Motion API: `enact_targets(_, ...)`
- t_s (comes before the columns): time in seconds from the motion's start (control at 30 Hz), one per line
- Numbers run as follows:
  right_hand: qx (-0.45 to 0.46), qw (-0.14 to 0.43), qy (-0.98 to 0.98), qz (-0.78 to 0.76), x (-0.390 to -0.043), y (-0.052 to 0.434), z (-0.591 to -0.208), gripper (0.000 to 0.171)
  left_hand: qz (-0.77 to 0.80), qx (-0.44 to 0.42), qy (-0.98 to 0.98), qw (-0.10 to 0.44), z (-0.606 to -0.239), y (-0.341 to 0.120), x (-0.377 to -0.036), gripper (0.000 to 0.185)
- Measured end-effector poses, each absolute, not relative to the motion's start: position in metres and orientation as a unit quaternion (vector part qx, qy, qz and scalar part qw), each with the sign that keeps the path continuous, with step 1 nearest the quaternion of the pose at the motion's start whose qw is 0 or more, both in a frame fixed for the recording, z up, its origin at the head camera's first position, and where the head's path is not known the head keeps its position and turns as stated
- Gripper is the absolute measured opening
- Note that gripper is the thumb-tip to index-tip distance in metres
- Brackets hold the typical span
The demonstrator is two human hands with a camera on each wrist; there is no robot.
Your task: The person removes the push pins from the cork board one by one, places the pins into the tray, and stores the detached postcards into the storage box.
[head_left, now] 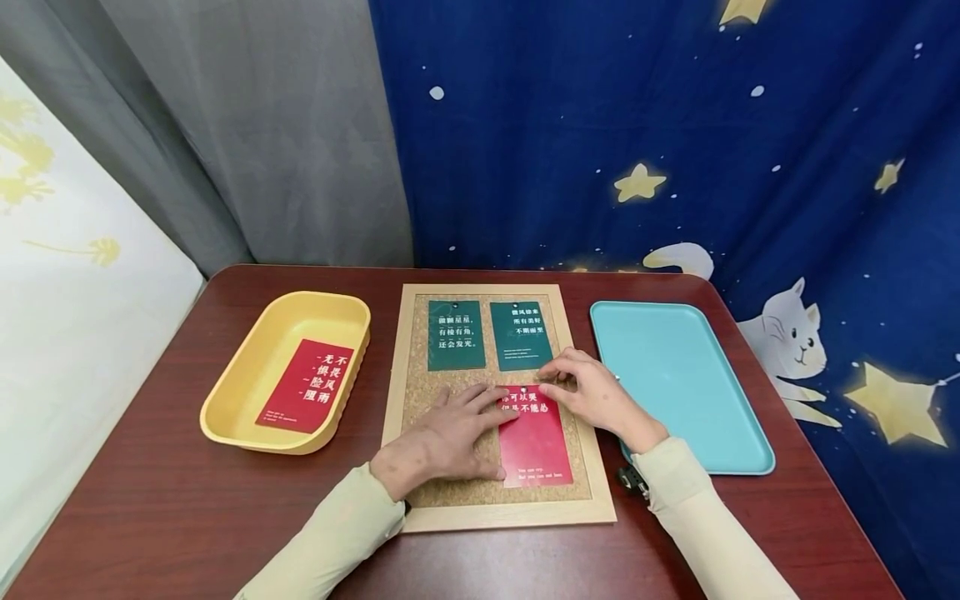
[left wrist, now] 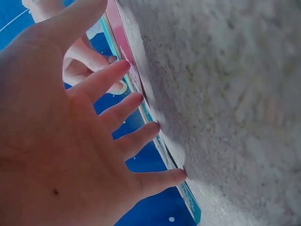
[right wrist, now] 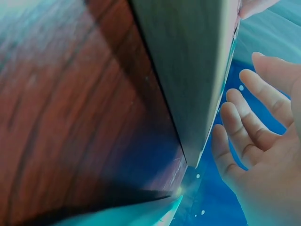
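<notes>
A red card (head_left: 536, 446) with white writing lies upright on the lower right of a wood-framed corkboard (head_left: 450, 496), a small dark pin (head_left: 523, 389) at its top edge. My left hand (head_left: 453, 437) rests spread over the cork, fingertips and thumb tip on the card's left side. In the left wrist view the left hand (left wrist: 89, 127) shows straight, parted fingers. My right hand (head_left: 588, 392) is at the card's top right corner, thumb and forefinger apart just right of the pin. Its fingers (right wrist: 256, 125) look loosely bent in the right wrist view, with nothing between them.
Two dark green cards (head_left: 456, 354) (head_left: 525, 354) hang pinned along the board's upper half. A yellow basket (head_left: 247, 358) at the left holds another red card (head_left: 303, 387). Right of the board lies a blue tray (head_left: 675, 367). Curtains (head_left: 525, 125) hang behind the brown table (head_left: 150, 467).
</notes>
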State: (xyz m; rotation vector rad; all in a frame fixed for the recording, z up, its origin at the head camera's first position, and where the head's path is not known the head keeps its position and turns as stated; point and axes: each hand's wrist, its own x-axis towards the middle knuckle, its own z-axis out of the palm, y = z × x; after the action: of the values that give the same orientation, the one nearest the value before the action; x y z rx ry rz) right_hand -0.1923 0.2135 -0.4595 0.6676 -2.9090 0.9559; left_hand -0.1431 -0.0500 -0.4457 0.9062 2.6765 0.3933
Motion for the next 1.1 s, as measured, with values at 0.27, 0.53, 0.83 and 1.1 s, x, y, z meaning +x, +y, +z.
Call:
enact_targets(0.27,0.224,-0.007,-0.925,0.305,-0.192,0.208,-0.458,0.013,0.120,0.315,0.930,0.150,-0.447,-0.050,-0.142,0.084)
enact_targets(0.53,0.234,-0.006,-0.927,0.292,-0.192,0.203,-0.460,0.012,0.122,0.314,0.928,0.157,-0.447,-0.050,-0.142,0.085)
enact_targets(0.83,0.246,-0.002,-0.927,0.284,-0.192,0.200,-0.458,0.013,0.120,0.314,0.930,0.150,-0.448,-0.046,-0.142,0.084)
enact_targets(1.1,0.244,-0.011,-0.925,0.291,-0.193,0.199,-0.459,0.014,0.110,0.309,0.933,0.150,-0.449,-0.045,-0.141,0.084)
